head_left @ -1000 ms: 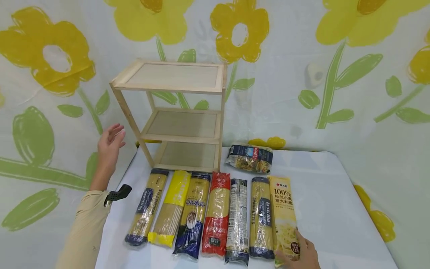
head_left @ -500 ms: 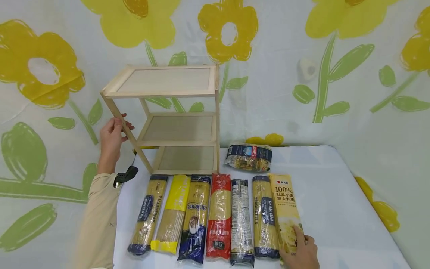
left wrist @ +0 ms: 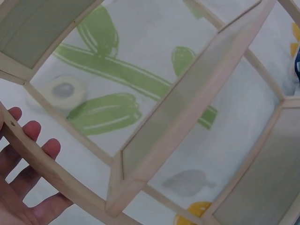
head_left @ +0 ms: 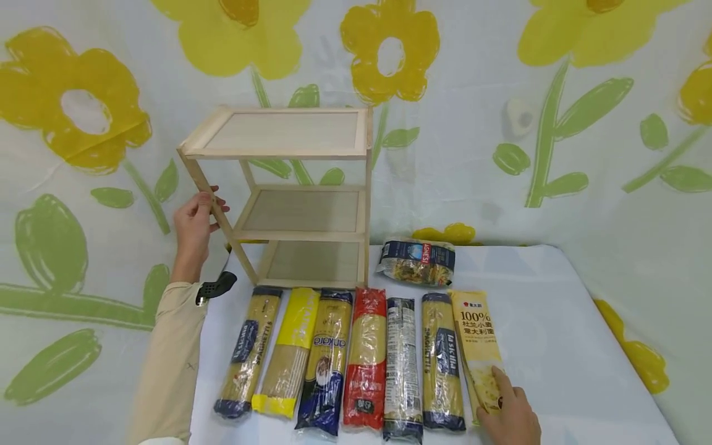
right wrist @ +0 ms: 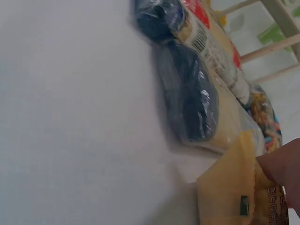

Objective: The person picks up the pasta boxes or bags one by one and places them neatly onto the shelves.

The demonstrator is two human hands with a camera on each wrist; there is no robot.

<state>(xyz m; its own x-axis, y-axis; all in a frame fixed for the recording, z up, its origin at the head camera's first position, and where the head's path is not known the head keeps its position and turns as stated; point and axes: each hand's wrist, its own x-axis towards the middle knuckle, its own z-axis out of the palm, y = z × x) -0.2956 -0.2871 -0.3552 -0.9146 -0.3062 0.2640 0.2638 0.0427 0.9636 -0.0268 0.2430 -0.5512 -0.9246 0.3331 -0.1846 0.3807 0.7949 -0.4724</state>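
Two hands | left hand (head_left: 193, 224) grips shelf (head_left: 289, 191) post | right hand (head_left: 508, 417) on pasta packet (head_left: 477, 346)

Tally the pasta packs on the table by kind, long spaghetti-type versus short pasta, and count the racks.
Long pasta packs, in a row from the leftmost to the yellow one under the right hand: 7
Short pasta bag: 1
Wooden rack, its front leg gripped by the left hand: 1
Total: 9

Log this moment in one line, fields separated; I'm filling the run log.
left hand: grips front post of three-tier wooden shelf rack | right hand: rests on yellow flat spaghetti packet | table: white cloth
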